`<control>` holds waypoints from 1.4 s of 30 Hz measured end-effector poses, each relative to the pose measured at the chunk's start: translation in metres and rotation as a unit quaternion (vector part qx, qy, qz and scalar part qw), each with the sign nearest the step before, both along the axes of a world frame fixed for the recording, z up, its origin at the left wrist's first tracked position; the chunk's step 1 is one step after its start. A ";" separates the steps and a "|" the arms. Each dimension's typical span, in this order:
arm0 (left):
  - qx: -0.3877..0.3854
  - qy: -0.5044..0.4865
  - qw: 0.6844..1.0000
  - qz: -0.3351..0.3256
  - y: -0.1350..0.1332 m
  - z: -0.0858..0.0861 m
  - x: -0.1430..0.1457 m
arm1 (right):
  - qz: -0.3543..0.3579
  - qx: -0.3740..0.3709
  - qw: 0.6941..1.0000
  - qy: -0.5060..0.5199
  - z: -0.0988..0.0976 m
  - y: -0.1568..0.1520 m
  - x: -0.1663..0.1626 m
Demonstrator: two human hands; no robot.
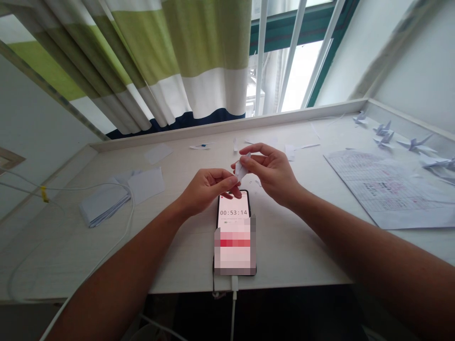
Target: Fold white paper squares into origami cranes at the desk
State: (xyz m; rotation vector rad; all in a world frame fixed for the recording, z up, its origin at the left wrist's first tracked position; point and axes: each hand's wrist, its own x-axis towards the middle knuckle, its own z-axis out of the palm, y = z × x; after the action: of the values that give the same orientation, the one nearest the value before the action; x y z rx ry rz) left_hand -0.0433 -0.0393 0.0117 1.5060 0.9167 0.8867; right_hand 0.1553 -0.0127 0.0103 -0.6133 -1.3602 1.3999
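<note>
A small folded piece of white paper [242, 168] is held up between my two hands, above the far end of a phone. My left hand [209, 188] pinches its lower end between thumb and fingers. The upper part is gripped by my right hand [272, 171], thumb against fingertips. Some of the paper is hidden behind the fingers. Beneath lies the phone [233, 213], showing a running time on its lit screen, part of which is blurred out.
A stack of paper sheets [103, 203] lies at the left, beside a white cable [133, 199]. Several folded paper cranes [384, 135] stand at the far right, behind a printed sheet [387, 189]. Paper scraps [289, 151] dot the table [302, 255]. A charging cable [233, 293] runs from the phone over the front edge.
</note>
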 end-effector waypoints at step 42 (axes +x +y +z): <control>-0.004 0.062 0.995 0.073 0.004 0.002 -0.004 | 0.011 0.017 1.000 -0.024 -0.008 0.005 0.000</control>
State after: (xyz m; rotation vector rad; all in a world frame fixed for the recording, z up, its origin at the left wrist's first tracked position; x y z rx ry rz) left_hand -0.0476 -0.0350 0.0134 1.5144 1.1314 0.9003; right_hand 0.1554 -0.0080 0.0025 -0.6149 -1.4300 1.3853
